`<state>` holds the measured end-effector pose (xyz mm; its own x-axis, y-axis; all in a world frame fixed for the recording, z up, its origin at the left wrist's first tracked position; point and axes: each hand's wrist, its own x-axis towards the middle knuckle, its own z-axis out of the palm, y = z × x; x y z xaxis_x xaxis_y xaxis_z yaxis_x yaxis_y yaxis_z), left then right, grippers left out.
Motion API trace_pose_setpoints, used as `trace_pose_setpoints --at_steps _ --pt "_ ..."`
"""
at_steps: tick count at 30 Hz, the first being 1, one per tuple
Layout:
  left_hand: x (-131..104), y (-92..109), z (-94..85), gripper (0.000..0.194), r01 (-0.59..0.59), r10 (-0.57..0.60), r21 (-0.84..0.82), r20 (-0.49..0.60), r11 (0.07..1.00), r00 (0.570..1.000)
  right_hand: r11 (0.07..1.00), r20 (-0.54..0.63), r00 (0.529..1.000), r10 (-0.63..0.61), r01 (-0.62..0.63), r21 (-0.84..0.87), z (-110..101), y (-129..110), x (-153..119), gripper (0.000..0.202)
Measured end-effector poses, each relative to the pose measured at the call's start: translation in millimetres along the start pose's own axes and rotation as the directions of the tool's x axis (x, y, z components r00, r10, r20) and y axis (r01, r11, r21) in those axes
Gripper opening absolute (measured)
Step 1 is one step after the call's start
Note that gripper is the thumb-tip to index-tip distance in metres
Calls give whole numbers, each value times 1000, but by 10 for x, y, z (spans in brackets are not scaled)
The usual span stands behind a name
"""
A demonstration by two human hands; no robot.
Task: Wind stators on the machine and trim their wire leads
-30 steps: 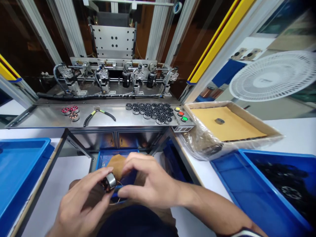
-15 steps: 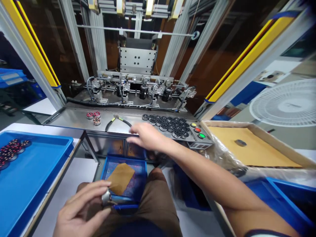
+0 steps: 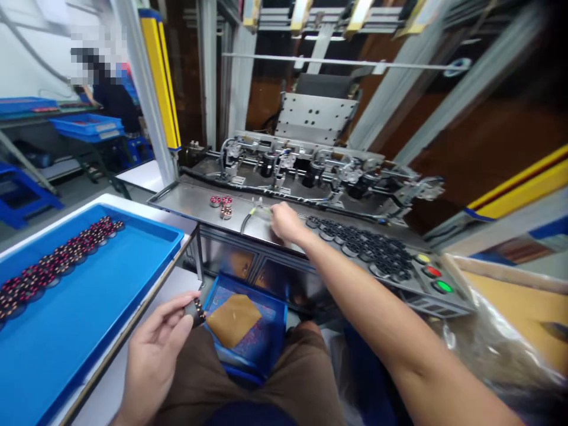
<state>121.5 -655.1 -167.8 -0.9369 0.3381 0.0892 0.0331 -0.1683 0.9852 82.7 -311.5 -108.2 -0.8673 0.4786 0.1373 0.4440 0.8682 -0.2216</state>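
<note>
On the silvery steel worktop (image 3: pixel 193 204) mid-frame, the right hand (image 3: pixel 286 222), closure unclear, should meet the green-and-black pliers (image 3: pixel 247 219) squarely, left hand (image 3: pixel 160 331) pinching the dark, round copper-wound part (image 3: pixel 194 312).

Pale wall (image 3: pixel 26 71), grey floor (image 3: pixel 91 189)

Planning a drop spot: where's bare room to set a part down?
Free: blue tray, between its wound parts and right rim; metal ledge, from its left end to the red parts. Crowded: mid-ledge, with pliers and right hand; ledge's right, black parts packed toward the buttons.
</note>
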Motion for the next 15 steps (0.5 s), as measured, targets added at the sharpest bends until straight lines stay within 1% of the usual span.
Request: trace_pose_setpoints --at_steps 2,3,5,6,7,8,9,10,11,12,13,14,15 --pt "-26 14 67 21 6 -5 -18 17 1000 1000 996 -74 993 -93 94 7 -173 134 -161 26" --pt "-37 25 104 19 8 -7 -35 27 999 1000 990 -119 984 -135 138 15 -273 203 -284 28" --pt "-51 45 167 16 15 -12 -80 43 997 999 974 -183 960 -210 222 49 -465 342 -623 25" --pt "-55 51 190 14 21 -16 -101 52 995 999 936 -232 934 -273 313 160 -537 402 -839 21" --pt "-59 53 207 13 25 -18 -118 62 993 998 884 -194 925 -327 372 283 -581 447 -1081 19" --pt "-63 52 219 12 27 -18 -130 68 991 997 836 -96 923 -372 379 398 -590 469 -1345 17" --pt "-67 49 229 12 32 -22 -136 73 990 997 785 -5 909 -416 361 504 -561 463 -1620 16" --pt "-72 44 238 12 44 -34 -136 77 990 996 746 99 897 -432 293 598 -495 428 -1894 15" --pt "-76 40 248 14 61 -51 -132 81 989 995 707 196 880 -433 197 679 -395 366 -2152 17" --pt "-77 38 261 16 81 -70 -123 86 989 994 651 265 861 -433 95 753 -272 283 -2382 20" --pt "-76 38 279 19 100 -90 -110 93 989 992 592 332 851 -407 -31 805 -138 189 -2574 27" --pt "-73 42 300 21 113 -102 -101 103 989 989 506 351 850 -393 -119 854 -4 97 -2725 34" --pt "-67 49 327 24 117 -105 -97 118 988 987 421 346 858 -379 -173 891 121 16 -2837 40"
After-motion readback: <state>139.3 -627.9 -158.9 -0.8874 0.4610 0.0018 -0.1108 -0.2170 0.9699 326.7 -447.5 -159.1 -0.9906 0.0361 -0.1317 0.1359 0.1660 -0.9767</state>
